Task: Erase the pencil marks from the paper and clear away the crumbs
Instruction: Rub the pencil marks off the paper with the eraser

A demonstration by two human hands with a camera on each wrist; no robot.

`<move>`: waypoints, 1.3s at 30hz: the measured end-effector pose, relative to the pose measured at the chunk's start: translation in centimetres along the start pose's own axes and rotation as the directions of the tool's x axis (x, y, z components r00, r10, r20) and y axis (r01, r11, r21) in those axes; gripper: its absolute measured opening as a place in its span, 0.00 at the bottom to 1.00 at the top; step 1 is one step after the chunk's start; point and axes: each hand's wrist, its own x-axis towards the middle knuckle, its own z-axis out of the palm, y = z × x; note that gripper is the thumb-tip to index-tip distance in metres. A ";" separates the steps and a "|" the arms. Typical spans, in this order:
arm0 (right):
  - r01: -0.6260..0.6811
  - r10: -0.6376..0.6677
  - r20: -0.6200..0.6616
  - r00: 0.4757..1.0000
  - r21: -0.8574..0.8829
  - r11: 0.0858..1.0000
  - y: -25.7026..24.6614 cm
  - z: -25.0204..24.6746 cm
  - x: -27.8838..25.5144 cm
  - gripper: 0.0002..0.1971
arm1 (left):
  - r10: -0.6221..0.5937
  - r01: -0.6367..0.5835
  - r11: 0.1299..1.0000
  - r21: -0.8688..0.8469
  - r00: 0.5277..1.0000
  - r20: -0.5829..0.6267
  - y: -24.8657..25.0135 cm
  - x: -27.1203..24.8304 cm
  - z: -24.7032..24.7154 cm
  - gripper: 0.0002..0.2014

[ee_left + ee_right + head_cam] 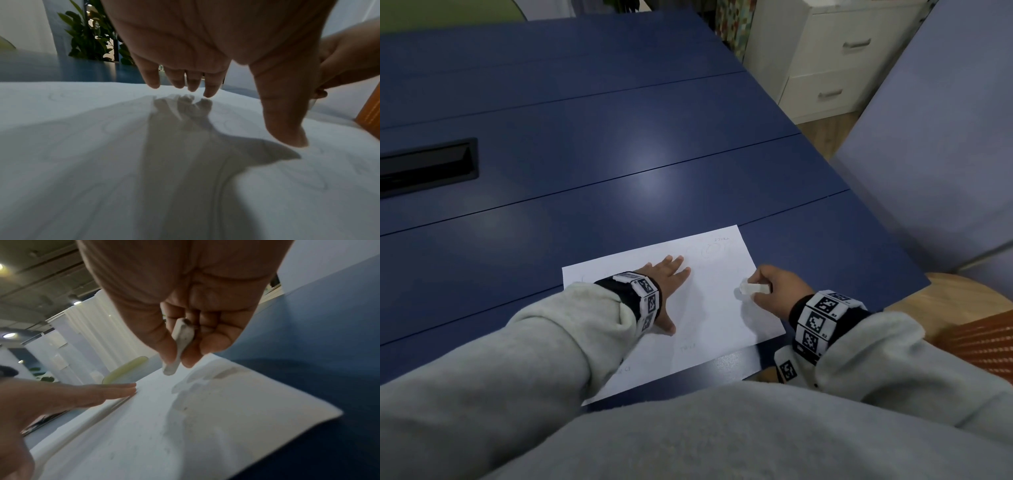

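A white sheet of paper (pixel 715 308) lies near the front edge of the blue table (pixel 585 154). Faint pencil circles and small writing (pixel 714 248) show near its far right corner. My left hand (pixel 671 277) lies flat on the paper with straight fingers (pixel 209 87) and the thumb spread out. My right hand (pixel 767 287) pinches a white eraser (pixel 753 289) between thumb and fingers at the sheet's right side. In the right wrist view the eraser (pixel 180 344) hangs a little above the paper (pixel 205 426), its tip grey and smudged. Small dark crumbs (pixel 185 408) dot the sheet.
A black recessed slot (pixel 428 168) sits in the table at far left. A white drawer cabinet (pixel 835 58) stands beyond the table's right edge, with a pale panel (pixel 935 154) beside it. A wooden chair seat (pixel 962 308) shows at right.
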 end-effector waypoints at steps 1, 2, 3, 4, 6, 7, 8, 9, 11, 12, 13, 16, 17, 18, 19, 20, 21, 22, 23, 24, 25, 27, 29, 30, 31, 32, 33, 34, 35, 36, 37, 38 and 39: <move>0.022 -0.022 0.008 1.000 -0.028 0.999 -0.2 0.3 0.0 0.06 | -0.011 0.011 1.000 0.015 1.000 0.017 -0.3 -0.1 0.3 0.61; 0.041 -0.040 0.020 0.999 -0.049 0.998 -0.5 0.5 0.0 0.06 | -0.017 0.017 1.000 0.019 0.999 0.034 -0.4 -0.1 0.6 0.62; 0.055 -0.054 0.032 0.998 -0.061 0.997 -0.7 0.7 0.0 0.07 | -0.020 0.019 1.000 0.014 0.999 0.049 -0.5 -0.2 0.8 0.63; 0.062 -0.060 0.041 0.997 -0.063 0.996 -0.8 0.9 0.1 0.07 | -0.020 0.019 1.000 0.005 0.998 0.058 -0.5 -0.2 1.0 0.63; 0.066 -0.063 0.044 0.997 -0.053 0.996 -1.1 1.1 0.3 0.06 | -0.021 0.022 1.000 -0.011 0.998 0.055 -0.5 -0.1 1.3 0.64; 0.062 -0.060 0.040 0.997 -0.049 0.997 -1.1 1.0 0.4 0.05 | -0.022 0.023 1.000 -0.017 0.999 0.049 -0.5 0.0 1.4 0.65; 0.058 -0.056 0.035 0.998 -0.047 0.997 -1.2 1.1 0.5 0.05 | -0.024 0.025 0.999 -0.021 0.999 0.043 -0.5 0.0 1.5 0.65; 0.054 -0.053 0.034 0.998 -0.051 0.997 -1.2 1.1 0.6 0.05 | -0.026 0.027 0.999 -0.026 0.999 0.040 -0.5 0.1 1.6 0.65; 0.054 -0.050 0.046 0.998 -0.081 0.995 -1.4 1.5 0.6 0.05 | -0.028 0.029 0.999 -0.029 0.999 0.039 -0.5 0.1 1.7 0.65; 0.054 -0.049 0.055 0.997 -0.096 0.994 -1.5 1.8 0.6 0.05 | -0.027 0.028 0.999 -0.029 0.999 0.041 -0.5 0.1 1.7 0.65; 0.053 -0.046 0.064 0.997 -0.103 0.993 -1.5 2.1 0.6 0.06 | -0.025 0.027 0.999 -0.029 0.999 0.042 -0.5 0.1 1.7 0.65; 0.057 -0.050 0.067 0.997 -0.104 0.993 -1.7 2.7 0.1 0.05 | -0.028 0.029 0.999 -0.028 0.999 0.042 -0.6 0.3 1.7 0.65; 0.079 -0.068 0.092 0.993 -0.117 0.990 -1.8 2.9 -0.2 0.04 | -0.030 0.032 0.999 -0.030 0.999 0.045 -0.6 0.4 1.8 0.65; 0.108 -0.089 0.137 0.987 -0.139 0.984 -1.9 3.1 -0.5 0.05 | -0.033 0.035 0.999 -0.032 0.998 0.047 -0.7 0.5 2.0 0.65; 0.134 -0.103 0.187 0.977 -0.162 0.978 -2.0 3.3 -0.8 0.05 | -0.035 0.037 0.999 -0.030 0.998 0.047 -0.7 0.6 2.1 0.66; 0.147 -0.105 0.223 0.969 -0.182 0.972 -2.1 3.5 -1.0 0.06 | -0.035 0.036 0.999 -0.026 0.998 0.045 -0.8 0.7 2.1 0.66; 0.150 -0.101 0.237 0.966 -0.199 0.968 -2.3 3.5 -1.1 0.06 | -0.033 0.034 0.999 -0.023 0.999 0.042 -0.8 0.7 2.2 0.66; 0.144 -0.096 0.226 0.969 -0.206 0.968 -2.4 3.3 -0.9 0.05 | -0.033 0.033 0.999 -0.021 0.999 0.039 -0.8 0.8 2.2 0.66; 0.128 -0.089 0.192 0.977 -0.197 0.972 -2.4 3.0 -0.5 0.04 | -0.033 0.033 0.999 -0.020 0.999 0.037 -0.8 0.8 2.2 0.66; 0.100 -0.076 0.142 0.987 -0.172 0.980 -2.5 2.6 -0.1 0.03 | -0.033 0.033 0.999 -0.019 0.999 0.036 -0.8 0.8 2.2 0.66; 0.067 -0.055 0.089 0.994 -0.138 0.988 -2.5 2.3 0.3 0.03 | -0.031 0.032 0.999 -0.019 0.999 0.035 -0.9 0.8 2.2 0.66; 0.037 -0.033 0.044 0.999 -0.110 0.993 -2.7 2.2 0.4 0.04 | -0.031 0.032 0.999 -0.020 0.999 0.031 -0.9 0.9 2.3 0.66; 0.089 -0.070 0.131 0.989 -0.152 0.984 -3.2 3.0 -0.2 0.05 | -0.031 0.032 0.999 -0.019 0.999 0.032 -0.9 0.9 2.3 0.66; 0.126 -0.092 0.189 0.978 -0.174 0.977 -3.4 3.6 -0.6 0.05 | -0.031 0.031 0.999 -0.018 0.999 0.034 -0.9 0.9 2.2 0.66; 0.149 -0.105 0.224 0.969 -0.189 0.971 -3.6 3.9 -0.8 0.05 | -0.031 0.031 0.999 -0.016 0.999 0.037 -0.8 0.8 2.2 0.66; 0.152 -0.107 0.228 0.968 -0.193 0.969 -3.7 3.9 -0.8 0.05 | -0.032 0.032 0.999 -0.014 0.999 0.040 -0.8 0.8 2.1 0.66; 0.135 -0.097 0.201 0.975 -0.186 0.973 -3.7 3.6 -0.4 0.04 | -0.034 0.034 0.999 -0.013 0.999 0.042 -0.8 0.7 2.1 0.66; 0.100 -0.074 0.155 0.985 -0.163 0.982 -3.7 3.2 0.1 0.03 | -0.035 0.036 0.999 -0.014 0.998 0.043 -0.7 0.7 2.1 0.66; 0.059 -0.046 0.105 0.993 -0.123 0.991 -3.6 2.6 0.6 0.02 | -0.037 0.038 0.999 -0.018 0.998 0.044 -0.7 0.7 2.1 0.66; 0.029 -0.023 0.065 0.998 -0.083 0.996 -3.5 2.2 0.9 0.02 | -0.039 0.040 0.999 -0.022 0.998 0.044 -0.7 0.7 2.1 0.66; 0.019 -0.016 0.050 0.999 -0.063 0.998 -3.5 2.1 1.1 0.02 | -0.040 0.041 0.999 -0.024 0.998 0.044 -0.7 0.8 2.1 0.66; 0.025 -0.021 0.064 0.998 -0.067 0.997 -3.5 2.3 1.0 0.02 | -0.039 0.040 0.999 -0.025 0.998 0.043 -0.7 0.8 2.1 0.66; 0.043 -0.034 0.100 0.994 -0.084 0.996 -3.6 2.6 0.7 0.03 | -0.037 0.038 0.999 -0.026 0.998 0.044 -0.7 0.8 2.1 0.66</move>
